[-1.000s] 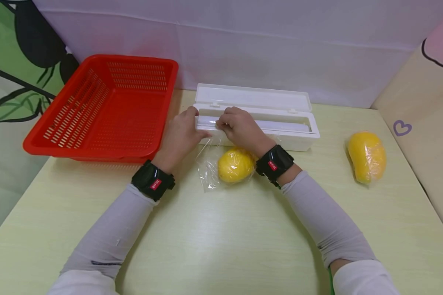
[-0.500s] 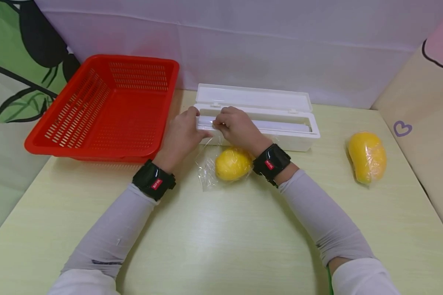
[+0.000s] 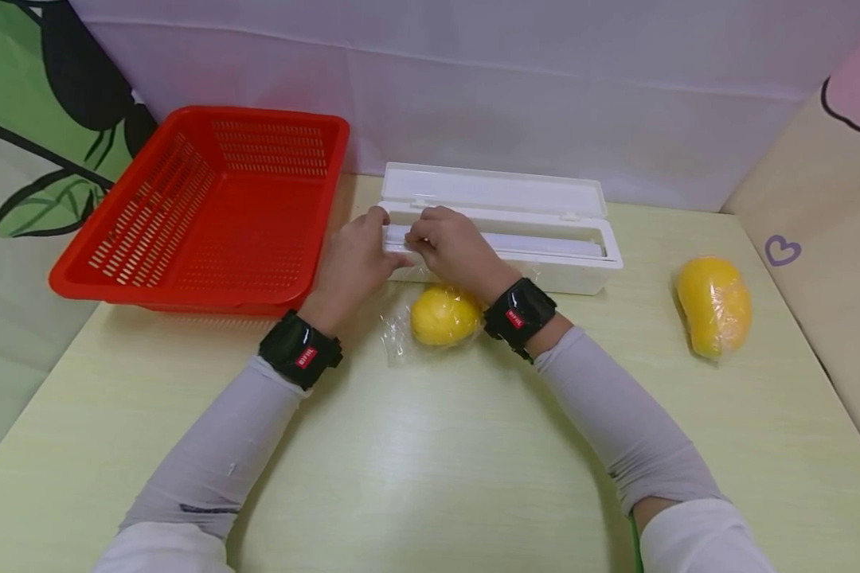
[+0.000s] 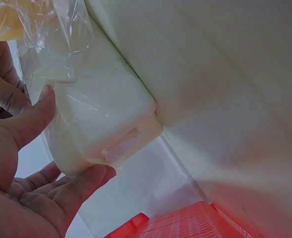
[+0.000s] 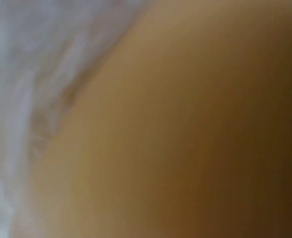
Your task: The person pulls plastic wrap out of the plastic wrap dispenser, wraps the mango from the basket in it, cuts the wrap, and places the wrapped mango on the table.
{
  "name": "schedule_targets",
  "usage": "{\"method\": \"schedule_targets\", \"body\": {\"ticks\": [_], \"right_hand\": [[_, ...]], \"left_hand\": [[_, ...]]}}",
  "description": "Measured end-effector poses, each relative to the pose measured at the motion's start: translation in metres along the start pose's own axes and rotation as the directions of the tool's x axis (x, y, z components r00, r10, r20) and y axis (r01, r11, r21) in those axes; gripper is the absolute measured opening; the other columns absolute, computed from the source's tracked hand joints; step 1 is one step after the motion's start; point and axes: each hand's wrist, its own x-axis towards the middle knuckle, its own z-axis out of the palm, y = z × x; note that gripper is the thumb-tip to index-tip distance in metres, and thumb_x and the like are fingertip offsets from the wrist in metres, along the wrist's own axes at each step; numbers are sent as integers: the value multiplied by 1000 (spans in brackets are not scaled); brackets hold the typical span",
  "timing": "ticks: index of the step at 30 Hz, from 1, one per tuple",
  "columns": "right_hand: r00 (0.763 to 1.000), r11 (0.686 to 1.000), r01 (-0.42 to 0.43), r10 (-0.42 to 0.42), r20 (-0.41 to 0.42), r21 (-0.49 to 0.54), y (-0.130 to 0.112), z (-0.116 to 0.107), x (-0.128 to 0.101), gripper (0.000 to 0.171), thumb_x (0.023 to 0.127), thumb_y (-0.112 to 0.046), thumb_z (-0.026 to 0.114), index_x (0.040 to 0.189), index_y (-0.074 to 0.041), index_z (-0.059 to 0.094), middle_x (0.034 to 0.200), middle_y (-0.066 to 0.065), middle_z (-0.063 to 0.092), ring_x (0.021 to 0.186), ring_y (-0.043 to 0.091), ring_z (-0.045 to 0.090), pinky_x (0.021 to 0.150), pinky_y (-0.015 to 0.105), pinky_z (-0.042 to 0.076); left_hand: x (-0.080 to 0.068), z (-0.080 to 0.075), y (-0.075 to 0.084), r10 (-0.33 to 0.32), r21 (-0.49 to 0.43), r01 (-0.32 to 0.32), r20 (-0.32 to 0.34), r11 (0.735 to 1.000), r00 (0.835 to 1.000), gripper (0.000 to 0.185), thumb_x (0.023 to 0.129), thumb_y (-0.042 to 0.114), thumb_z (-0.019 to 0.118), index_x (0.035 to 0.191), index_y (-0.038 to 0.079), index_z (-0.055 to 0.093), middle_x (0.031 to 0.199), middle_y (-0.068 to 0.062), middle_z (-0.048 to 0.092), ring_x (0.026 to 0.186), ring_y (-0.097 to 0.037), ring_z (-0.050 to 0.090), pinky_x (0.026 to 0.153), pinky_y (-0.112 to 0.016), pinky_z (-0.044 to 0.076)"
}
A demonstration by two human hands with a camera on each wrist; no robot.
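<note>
A white cling film dispenser [image 3: 545, 239] lies open at the back of the table. My left hand [image 3: 358, 255] grips its left end; in the left wrist view the thumb [image 4: 27, 119] and fingers clasp that end of the dispenser [image 4: 106, 119]. My right hand [image 3: 447, 243] has its fingers curled over the front slot, pinching the cling film there. The cling film [image 3: 396, 338] runs down to a yellow fruit [image 3: 440, 316] lying under my right wrist. The right wrist view is a blur of the yellow fruit [image 5: 185, 129] and cling film [image 5: 17, 74].
A red slotted basket [image 3: 258, 114] stands at the back left, close to the dispenser. A second yellow fruit [image 3: 713, 305], wrapped in film, lies at the right. Walls close the back and right sides. The pale table [image 3: 416, 461] stretches toward me.
My right hand has crept a little left along the dispenser's slot. The yellow fruit and its film have shifted left with it. The left hand has stayed on the box end.
</note>
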Motion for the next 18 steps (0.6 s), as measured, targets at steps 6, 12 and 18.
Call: {"method": "schedule_targets", "body": {"ticks": [6, 12, 18], "right_hand": [[1000, 1000, 6, -6, -9, 12, -3, 3, 3, 12, 93, 1, 63, 95, 0, 75, 88, 9, 65, 86, 23, 57, 82, 29, 49], [1000, 1000, -14, 14, 9, 4, -4, 5, 6, 12, 93, -1, 63, 96, 0, 75, 89, 9, 66, 87, 23, 57, 83, 29, 49], [1000, 1000, 2, -2, -10, 8, -5, 8, 9, 11, 92, 0, 64, 95, 0, 75, 87, 9, 65, 86, 23, 57, 82, 30, 49]], "left_hand": [[0, -1, 1, -25, -7, 25, 20, 1000, 999, 60, 80, 30, 85, 120, 1, 51, 97, -13, 63, 74, -25, 57, 70, -34, 56], [0, -1, 1, -42, -21, 42, 36, 999, 998, 60, 81, 29, 84, 122, 0, 52, 103, -14, 64, 79, -26, 57, 74, -36, 57], [0, 0, 0, -36, -31, 36, 23, 999, 999, 61, 80, 28, 84, 123, -3, 52, 102, -15, 63, 82, -28, 57, 78, -37, 57]]}}
